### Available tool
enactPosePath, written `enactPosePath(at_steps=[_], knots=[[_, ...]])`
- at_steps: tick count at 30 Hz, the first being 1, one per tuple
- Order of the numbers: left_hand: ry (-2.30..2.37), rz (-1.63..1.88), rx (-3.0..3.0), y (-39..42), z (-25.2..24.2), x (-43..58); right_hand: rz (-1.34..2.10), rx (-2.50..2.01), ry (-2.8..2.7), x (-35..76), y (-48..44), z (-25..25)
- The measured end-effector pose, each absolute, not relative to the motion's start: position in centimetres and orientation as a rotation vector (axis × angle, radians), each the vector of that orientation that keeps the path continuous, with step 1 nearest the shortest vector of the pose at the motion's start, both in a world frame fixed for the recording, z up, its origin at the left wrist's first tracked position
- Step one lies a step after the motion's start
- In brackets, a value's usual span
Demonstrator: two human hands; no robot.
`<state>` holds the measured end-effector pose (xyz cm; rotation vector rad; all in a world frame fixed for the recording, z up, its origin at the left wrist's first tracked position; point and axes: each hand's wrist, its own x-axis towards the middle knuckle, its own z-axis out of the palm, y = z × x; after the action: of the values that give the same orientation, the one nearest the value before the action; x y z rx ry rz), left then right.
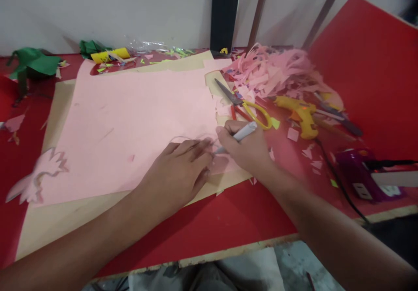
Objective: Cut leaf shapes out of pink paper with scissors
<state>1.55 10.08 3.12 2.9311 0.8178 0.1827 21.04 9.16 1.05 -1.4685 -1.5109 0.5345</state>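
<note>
"Where's the work, left to right?"
"Take the pink sheet (137, 108) on the tabletop (228, 221) as the dial. A jagged-edged cutout (42, 173) lies at eight o'clock. The left hand (181, 169), at four, rests palm down on the sheet, fingers extended; I can't tell if anything lies beneath."
"And the right?"
"The right hand (248, 147), past three, has its fingers closed round a grey pen (245, 131), tip beside the left fingertips."
"Doing it well?"
"I'd press firmly, draw lightly, keep those fingertips off the line, and leave the scissors (240, 102), between two and three, alone."
</note>
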Motion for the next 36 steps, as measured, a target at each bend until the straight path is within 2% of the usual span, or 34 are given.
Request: enactPosePath(at_steps=[11, 20, 36], knots=[[0.814, 0.182, 2.929, 10.0, 3.1, 1.7, 0.369, -1.581, -1.513, 21.7, 9.5, 1.0], [0.701, 0.229, 2.912, 11.6, 3.0, 1.1, 0.625, -1.415, -1.284, 21.6, 9.1, 1.5], [0.622, 0.213, 2.903, 12.5, 2.8, 0.6, 0.553, -1.436, -1.497, 20.7, 9.0, 1.1]])
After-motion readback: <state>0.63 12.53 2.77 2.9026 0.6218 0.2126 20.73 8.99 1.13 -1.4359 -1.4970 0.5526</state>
